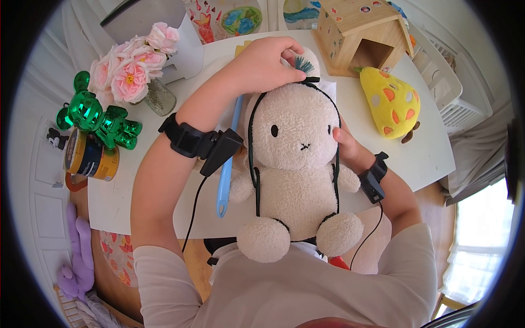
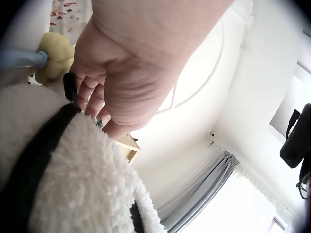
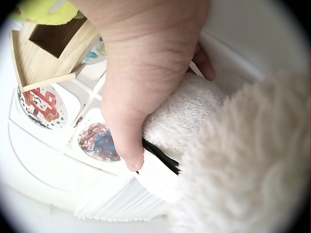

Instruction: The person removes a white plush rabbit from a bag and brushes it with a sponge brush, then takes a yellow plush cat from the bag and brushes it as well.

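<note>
A cream plush rabbit (image 1: 298, 191) with black edging sits upright against the person's front, its stitched face towards the head camera. At the top of its head, my left hand (image 1: 268, 64) bends its fingers around the ears' base. A tuft of dark green bristles (image 1: 304, 64) shows between thumb and forefinger; what it belongs to I cannot tell. In the left wrist view, a black strap loop (image 2: 71, 87) stands beside the curled fingers. My right hand (image 1: 353, 148) grips the side of the rabbit's head, thumb at the face near one eye, other fingers behind.
A blue-handled sponge brush (image 1: 225, 180) lies left of the rabbit. Pink roses in a glass vase (image 1: 161, 99), a shiny green bear figure (image 1: 104, 117) and a yellow tub (image 1: 90, 158) stand left. A wooden house (image 1: 355, 41) and yellow plush pear (image 1: 391, 104) are right.
</note>
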### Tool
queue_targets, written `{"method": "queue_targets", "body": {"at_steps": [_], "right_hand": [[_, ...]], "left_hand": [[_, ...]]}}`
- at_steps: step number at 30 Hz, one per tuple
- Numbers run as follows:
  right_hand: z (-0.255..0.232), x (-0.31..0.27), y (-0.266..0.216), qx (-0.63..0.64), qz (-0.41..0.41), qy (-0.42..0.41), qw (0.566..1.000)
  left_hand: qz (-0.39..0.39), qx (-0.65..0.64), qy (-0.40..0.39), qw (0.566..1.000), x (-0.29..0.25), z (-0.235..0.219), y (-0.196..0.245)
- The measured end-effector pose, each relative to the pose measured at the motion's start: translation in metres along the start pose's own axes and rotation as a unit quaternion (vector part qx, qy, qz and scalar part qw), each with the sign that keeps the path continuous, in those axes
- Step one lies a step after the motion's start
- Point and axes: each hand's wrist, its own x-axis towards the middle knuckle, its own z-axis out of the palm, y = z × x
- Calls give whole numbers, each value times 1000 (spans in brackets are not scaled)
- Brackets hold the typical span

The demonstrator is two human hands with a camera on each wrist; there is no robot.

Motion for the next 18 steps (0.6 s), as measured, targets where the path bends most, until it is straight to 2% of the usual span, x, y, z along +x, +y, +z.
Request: {"method": "queue_targets", "body": {"at_steps": [4,7,18], "right_hand": [[4,-1,-5,-8,3,7,1000],[7,-1,-8,-6,3,10,1000],[0,0,-1,-13,0,3,1000]], "left_hand": [[23,8,-11,1000,-1,2,5],[33,42,27,998,-2,0,7],[29,-8,30,999,0,-6,0]]}}
